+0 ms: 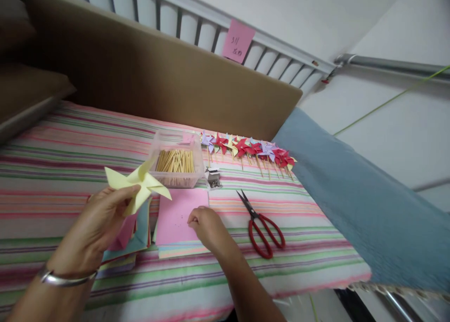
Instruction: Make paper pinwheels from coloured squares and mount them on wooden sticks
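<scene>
A pale yellow paper pinwheel [145,181] with folded blades is pinched in my left hand [100,214], raised over the left of the table. No stick shows on it. My right hand [207,226] is closed, its thumb and fingertips together at the pink paper sheet [172,209]; whatever it may hold is hidden. Tiny dark specks dot that sheet, which lies on other coloured sheets. Under my left hand is another pile of coloured paper [142,233]. To the right of my right hand lie red-handled scissors [262,228], blades slightly apart and pointing away.
Beyond the sheets stands a clear plastic box [176,179] of thin wooden sticks. Beside it is a small open carton [213,177] of metal bits. Several finished pinwheels [242,147] on sticks lie at the back right, before a cardboard panel [158,73]. A striped cloth [298,265] covers the table.
</scene>
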A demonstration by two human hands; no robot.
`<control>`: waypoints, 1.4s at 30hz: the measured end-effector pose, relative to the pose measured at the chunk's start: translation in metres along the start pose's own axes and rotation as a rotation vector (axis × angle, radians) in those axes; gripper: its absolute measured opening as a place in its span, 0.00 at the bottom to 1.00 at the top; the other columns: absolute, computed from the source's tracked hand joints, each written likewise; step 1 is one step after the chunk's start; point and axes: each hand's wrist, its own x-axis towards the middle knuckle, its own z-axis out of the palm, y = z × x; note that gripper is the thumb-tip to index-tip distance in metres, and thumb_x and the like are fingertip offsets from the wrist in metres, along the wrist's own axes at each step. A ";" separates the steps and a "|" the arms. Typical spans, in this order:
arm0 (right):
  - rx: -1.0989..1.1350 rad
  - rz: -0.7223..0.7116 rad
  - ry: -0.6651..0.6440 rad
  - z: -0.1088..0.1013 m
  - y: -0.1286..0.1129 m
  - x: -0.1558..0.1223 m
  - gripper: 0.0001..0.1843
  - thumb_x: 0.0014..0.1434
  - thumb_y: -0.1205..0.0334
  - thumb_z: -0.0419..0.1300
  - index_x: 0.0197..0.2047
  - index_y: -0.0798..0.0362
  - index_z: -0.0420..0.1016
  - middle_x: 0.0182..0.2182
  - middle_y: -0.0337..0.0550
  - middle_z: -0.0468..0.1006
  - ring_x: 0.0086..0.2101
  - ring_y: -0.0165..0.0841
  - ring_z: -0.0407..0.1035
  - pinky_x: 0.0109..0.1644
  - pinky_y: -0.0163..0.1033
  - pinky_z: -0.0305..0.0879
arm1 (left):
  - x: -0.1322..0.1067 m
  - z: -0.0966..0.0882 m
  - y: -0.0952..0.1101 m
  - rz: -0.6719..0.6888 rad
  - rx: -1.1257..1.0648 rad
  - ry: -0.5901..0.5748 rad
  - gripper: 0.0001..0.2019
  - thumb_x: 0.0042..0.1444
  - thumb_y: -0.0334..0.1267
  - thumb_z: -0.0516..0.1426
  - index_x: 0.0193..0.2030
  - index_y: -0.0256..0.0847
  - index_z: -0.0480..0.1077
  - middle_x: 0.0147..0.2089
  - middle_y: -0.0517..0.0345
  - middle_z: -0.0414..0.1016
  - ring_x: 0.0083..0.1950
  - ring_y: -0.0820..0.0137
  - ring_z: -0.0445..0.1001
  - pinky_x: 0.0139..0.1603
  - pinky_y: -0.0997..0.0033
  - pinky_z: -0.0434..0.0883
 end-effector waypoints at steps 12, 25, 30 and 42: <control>0.566 -0.224 0.423 -0.037 -0.036 -0.018 0.05 0.56 0.66 0.56 0.29 0.50 0.70 0.29 0.39 0.74 0.33 0.32 0.69 0.39 0.36 0.66 | -0.010 0.023 -0.024 -0.011 0.017 -0.062 0.09 0.39 0.34 0.68 0.30 0.35 0.78 0.28 0.57 0.80 0.29 0.73 0.72 0.30 0.78 0.68; 0.463 -0.248 0.417 -0.021 -0.029 -0.022 0.05 0.56 0.69 0.60 0.32 0.50 0.76 0.67 0.45 0.55 0.67 0.40 0.44 0.67 0.53 0.44 | -0.022 0.050 -0.062 0.000 0.123 -0.214 0.12 0.41 0.39 0.68 0.35 0.39 0.80 0.34 0.54 0.82 0.37 0.66 0.76 0.39 0.72 0.70; 0.421 -0.249 0.418 -0.020 -0.027 -0.020 0.05 0.56 0.69 0.60 0.32 0.51 0.76 0.67 0.49 0.56 0.66 0.40 0.45 0.66 0.52 0.45 | -0.021 0.050 -0.063 -0.035 0.106 -0.232 0.12 0.41 0.39 0.68 0.34 0.39 0.80 0.32 0.55 0.82 0.35 0.67 0.76 0.38 0.73 0.70; 0.399 -0.292 0.432 -0.016 -0.025 -0.019 0.05 0.57 0.68 0.59 0.33 0.51 0.75 0.66 0.49 0.57 0.66 0.40 0.46 0.66 0.53 0.45 | -0.023 0.046 -0.061 -0.058 0.046 -0.259 0.09 0.43 0.37 0.68 0.33 0.41 0.79 0.31 0.59 0.82 0.35 0.71 0.76 0.37 0.77 0.69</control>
